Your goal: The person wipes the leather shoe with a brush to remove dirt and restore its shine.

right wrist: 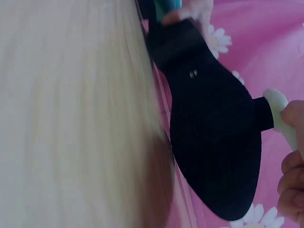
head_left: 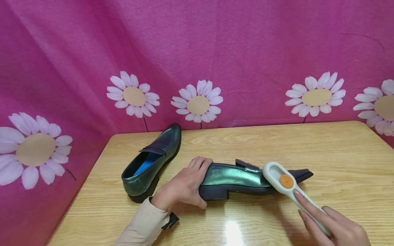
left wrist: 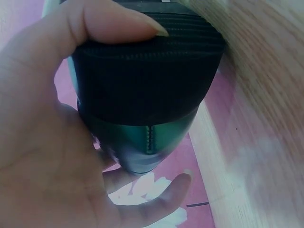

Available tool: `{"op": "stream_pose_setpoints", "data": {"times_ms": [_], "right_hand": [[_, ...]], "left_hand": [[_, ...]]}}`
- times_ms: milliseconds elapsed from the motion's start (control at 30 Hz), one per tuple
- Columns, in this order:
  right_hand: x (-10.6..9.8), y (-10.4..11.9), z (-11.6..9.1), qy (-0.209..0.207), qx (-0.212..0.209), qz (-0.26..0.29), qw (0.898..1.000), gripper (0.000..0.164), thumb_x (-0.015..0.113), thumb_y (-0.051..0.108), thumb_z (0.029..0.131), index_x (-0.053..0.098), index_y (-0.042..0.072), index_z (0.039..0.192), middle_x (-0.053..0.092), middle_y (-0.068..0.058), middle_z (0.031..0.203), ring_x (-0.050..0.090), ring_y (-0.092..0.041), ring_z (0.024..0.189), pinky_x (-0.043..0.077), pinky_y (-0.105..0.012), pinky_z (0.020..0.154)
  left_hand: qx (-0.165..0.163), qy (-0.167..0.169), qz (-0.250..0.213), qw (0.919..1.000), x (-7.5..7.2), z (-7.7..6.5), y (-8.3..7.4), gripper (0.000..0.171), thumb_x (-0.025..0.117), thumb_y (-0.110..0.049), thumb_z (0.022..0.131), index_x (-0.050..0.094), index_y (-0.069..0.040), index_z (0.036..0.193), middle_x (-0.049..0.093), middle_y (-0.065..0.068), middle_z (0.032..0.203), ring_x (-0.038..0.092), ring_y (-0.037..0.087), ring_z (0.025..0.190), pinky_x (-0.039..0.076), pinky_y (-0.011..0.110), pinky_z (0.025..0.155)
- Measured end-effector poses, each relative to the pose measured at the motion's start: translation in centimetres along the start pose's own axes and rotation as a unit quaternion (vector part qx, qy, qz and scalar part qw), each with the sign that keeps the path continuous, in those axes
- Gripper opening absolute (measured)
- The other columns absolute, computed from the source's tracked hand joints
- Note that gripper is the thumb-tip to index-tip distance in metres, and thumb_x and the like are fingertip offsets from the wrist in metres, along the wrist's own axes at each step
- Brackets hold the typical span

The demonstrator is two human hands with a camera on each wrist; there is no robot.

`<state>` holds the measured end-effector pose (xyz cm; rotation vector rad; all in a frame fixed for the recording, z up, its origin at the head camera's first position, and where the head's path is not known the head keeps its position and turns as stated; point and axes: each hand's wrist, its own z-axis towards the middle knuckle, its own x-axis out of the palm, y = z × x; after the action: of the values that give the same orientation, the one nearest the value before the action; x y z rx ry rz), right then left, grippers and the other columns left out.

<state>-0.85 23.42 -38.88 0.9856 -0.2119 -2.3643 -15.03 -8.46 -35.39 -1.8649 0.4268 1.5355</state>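
Note:
A shiny green loafer (head_left: 237, 176) with a black sole lies across the wooden table, its toe pointing right. Its heel is gripped by my left hand (head_left: 186, 184); the left wrist view shows the thumb over the black heel block (left wrist: 147, 90). My right hand (head_left: 341, 225) holds a white-handled brush (head_left: 272, 176) with an orange button, index finger stretched along the handle. In the right wrist view the dark bristles (right wrist: 264, 114) meet the shoe's upper near the front, beside the sole (right wrist: 213, 137); the exact contact is hidden.
A matching loafer (head_left: 164, 141) with a blue insole (head_left: 146, 164) stands upright at the left of the table (head_left: 338, 147). Behind hangs a pink cloth (head_left: 246, 51) printed with white daisies. A black strap piece (head_left: 170, 221) shows at the left cuff.

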Motion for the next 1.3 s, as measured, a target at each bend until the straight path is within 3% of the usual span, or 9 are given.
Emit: {"op": "stream_pose_setpoints", "data": {"times_ms": [67,233,433,500,600,700,833,1033,1300], "right_hand": [[-0.2,-0.4,0.1,-0.013,0.005,0.003,1.0,0.036,0.072,0.023,0.085,0.07,0.014,0.12,0.032,0.02,0.059,0.024,0.01,0.051,0.018,-0.008,0.043],[0.1,-0.7,0.1,-0.033,-0.001,0.031,0.999,0.033,0.07,0.023,0.088,0.07,0.01,0.118,0.035,0.019,0.06,0.026,0.011,0.052,0.018,-0.008,0.043],[0.4,0.4,-0.2,0.007,-0.019,0.036,0.999,0.039,0.077,0.02,0.08,0.071,0.012,0.117,0.035,0.02,0.061,0.027,0.011,0.051,0.019,-0.006,0.045],[0.4,0.8,-0.2,0.028,-0.029,0.029,0.999,0.036,0.073,0.029,0.085,0.071,0.015,0.118,0.033,0.021,0.062,0.026,0.011,0.052,0.018,-0.006,0.045],[0.4,1.1,0.1,0.032,-0.065,0.007,0.997,0.042,0.053,0.048,0.095,0.071,0.018,0.117,0.03,0.021,0.064,0.024,0.01,0.053,0.016,-0.005,0.046],[0.3,1.0,0.3,0.025,-0.066,-0.014,0.997,0.049,0.043,0.055,0.097,0.072,0.02,0.117,0.027,0.02,0.064,0.022,0.009,0.053,0.015,-0.006,0.045],[-0.1,0.1,0.3,0.019,-0.021,-0.023,0.999,0.048,0.05,0.056,0.094,0.071,0.02,0.119,0.028,0.019,0.061,0.022,0.008,0.051,0.016,-0.007,0.043],[-0.3,-1.1,0.3,0.001,0.006,-0.004,1.0,0.039,0.074,0.026,0.082,0.07,0.016,0.12,0.033,0.019,0.059,0.025,0.01,0.05,0.018,-0.008,0.043],[0.0,-0.6,0.3,0.0,0.0,0.011,1.0,0.038,0.075,0.023,0.083,0.07,0.014,0.12,0.033,0.02,0.059,0.026,0.01,0.051,0.019,-0.007,0.044]], "left_hand": [[0.0,-0.001,-0.001,1.0,0.0,0.0,0.0,0.115,0.091,-0.035,0.057,0.023,-0.008,0.147,0.031,0.006,0.144,0.029,0.02,0.131,0.038,0.036,0.103],[-0.001,0.001,-0.003,1.0,-0.1,0.0,0.0,0.116,0.091,-0.034,0.058,0.022,-0.008,0.147,0.031,0.006,0.144,0.029,0.02,0.132,0.037,0.035,0.104],[0.005,0.002,0.004,1.0,-0.2,0.0,0.0,0.115,0.091,-0.035,0.058,0.023,-0.008,0.147,0.031,0.006,0.143,0.03,0.02,0.13,0.038,0.035,0.103],[0.005,0.002,0.004,1.0,-0.2,0.0,-0.1,0.115,0.091,-0.035,0.058,0.023,-0.008,0.147,0.031,0.006,0.143,0.03,0.02,0.13,0.038,0.035,0.103],[0.004,0.002,0.003,1.0,-0.2,0.1,-0.1,0.116,0.091,-0.035,0.057,0.023,-0.008,0.147,0.031,0.006,0.142,0.03,0.02,0.129,0.038,0.035,0.103],[0.004,0.002,0.004,1.0,-0.2,0.2,-0.2,0.116,0.091,-0.035,0.057,0.023,-0.008,0.147,0.032,0.006,0.142,0.03,0.02,0.129,0.037,0.034,0.103],[0.001,0.005,0.002,1.0,-0.3,0.3,-0.1,0.117,0.091,-0.035,0.057,0.022,-0.007,0.147,0.031,0.007,0.142,0.029,0.02,0.13,0.036,0.034,0.104],[-0.001,0.008,-0.003,1.0,-0.3,0.4,0.0,0.116,0.09,-0.034,0.058,0.022,-0.007,0.148,0.03,0.007,0.144,0.028,0.021,0.132,0.036,0.034,0.105],[-0.003,0.008,-0.002,1.0,-0.3,0.3,0.0,0.116,0.09,-0.034,0.058,0.022,-0.007,0.148,0.031,0.007,0.144,0.028,0.02,0.132,0.036,0.033,0.105]]}}
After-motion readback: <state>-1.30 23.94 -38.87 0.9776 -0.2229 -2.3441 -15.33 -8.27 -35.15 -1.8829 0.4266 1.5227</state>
